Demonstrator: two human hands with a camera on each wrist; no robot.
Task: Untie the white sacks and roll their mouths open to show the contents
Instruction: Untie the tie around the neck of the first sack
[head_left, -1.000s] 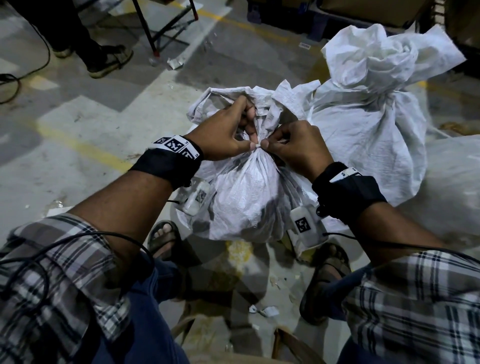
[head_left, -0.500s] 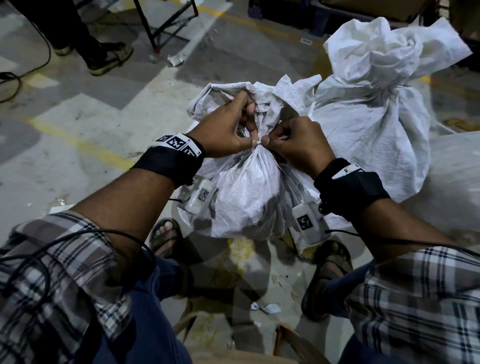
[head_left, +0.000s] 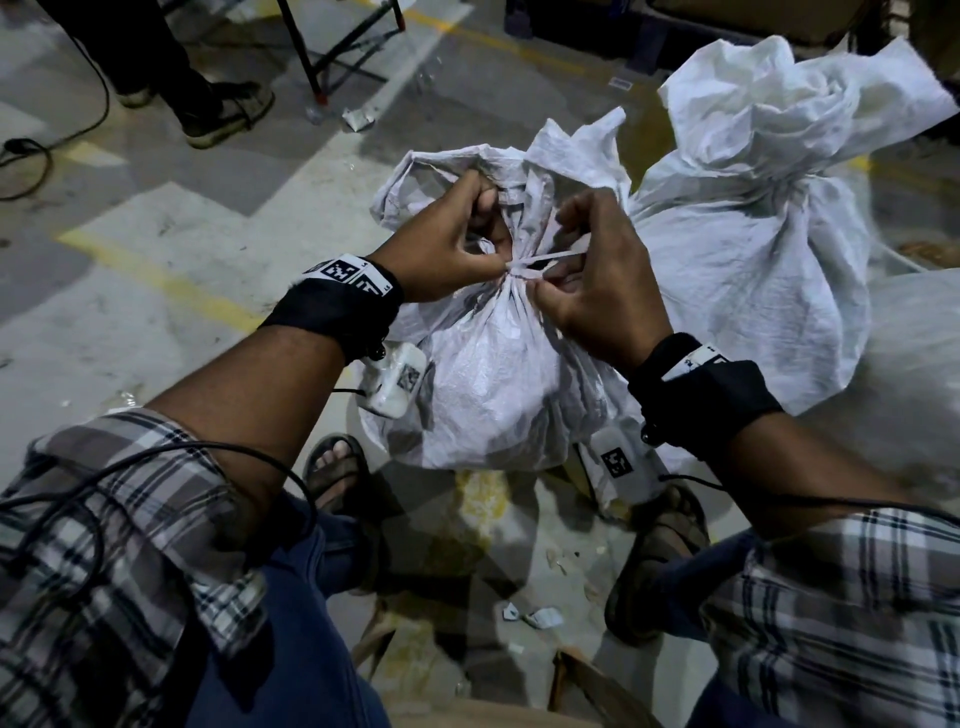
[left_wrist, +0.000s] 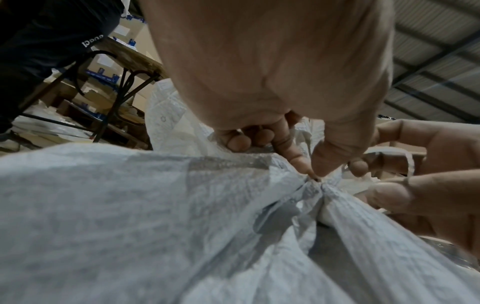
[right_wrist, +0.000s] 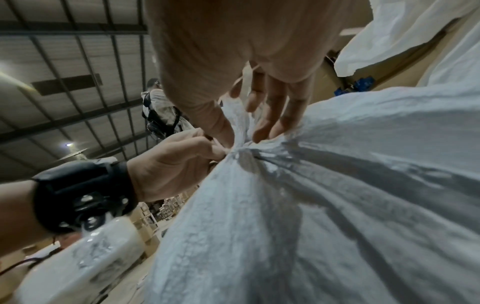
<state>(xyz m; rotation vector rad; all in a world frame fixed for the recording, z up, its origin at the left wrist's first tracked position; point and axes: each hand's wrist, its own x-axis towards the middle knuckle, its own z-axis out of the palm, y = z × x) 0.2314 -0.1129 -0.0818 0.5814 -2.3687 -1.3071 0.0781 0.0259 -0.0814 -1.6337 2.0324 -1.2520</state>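
Observation:
A tied white woven sack (head_left: 488, 384) stands on the floor between my feet, its neck bunched under a white plastic tie strip (head_left: 550, 257). My left hand (head_left: 452, 244) pinches the knot at the neck with thumb and forefinger, seen close in the left wrist view (left_wrist: 311, 172). My right hand (head_left: 587, 270) holds the loose end of the tie strip (left_wrist: 405, 162), pulled out to the right of the knot. In the right wrist view the strip (right_wrist: 246, 82) runs under my right palm above the sack's neck (right_wrist: 241, 148). A second tied white sack (head_left: 769, 249) stands behind to the right.
A third pale sack (head_left: 914, 374) lies at the right edge. Another person's legs and shoes (head_left: 223, 114) stand at the back left near a metal table frame (head_left: 332, 52). A black cable (head_left: 31, 156) lies on the concrete floor. Paper scraps (head_left: 540, 618) lie by my feet.
My right hand has drawn away from the left, pulling a length of the tie strip out to the right of the knot. My left hand stays pinched at the neck.

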